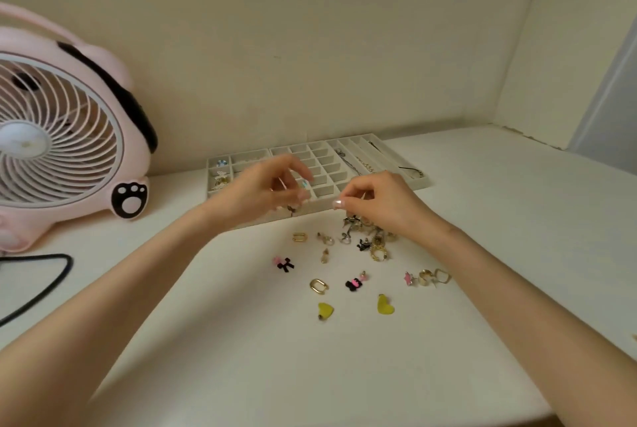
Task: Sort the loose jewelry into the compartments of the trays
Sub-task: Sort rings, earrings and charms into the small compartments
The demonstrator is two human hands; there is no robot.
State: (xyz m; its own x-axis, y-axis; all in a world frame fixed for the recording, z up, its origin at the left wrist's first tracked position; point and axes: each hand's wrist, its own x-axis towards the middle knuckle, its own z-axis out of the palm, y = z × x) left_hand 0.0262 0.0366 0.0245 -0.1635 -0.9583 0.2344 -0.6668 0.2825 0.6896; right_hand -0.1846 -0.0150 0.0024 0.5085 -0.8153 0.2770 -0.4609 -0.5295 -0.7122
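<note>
Beige compartment trays (418, 182) lie side by side at the back of the white table. My left hand (265, 190) hovers over the middle tray's front cells, fingers curled, pinching a small piece with a pale blue stone (304, 184). My right hand (382, 202) hovers just in front of the trays above a tangled pile of gold and silver jewelry (370, 237), thumb and forefinger pinched on something too small to make out. Loose pieces lie nearer me: two gold hoops (319, 286), two yellow hearts (325, 310), pink-and-black bows (283, 263), rings (434, 276).
A pink fan (65, 137) stands at the left, its black cord (41, 285) looping over the table. Chains (362, 163) lie in the long slots of the right tray. The left tray holds a few small pieces (220, 173). Walls close in behind and at the right.
</note>
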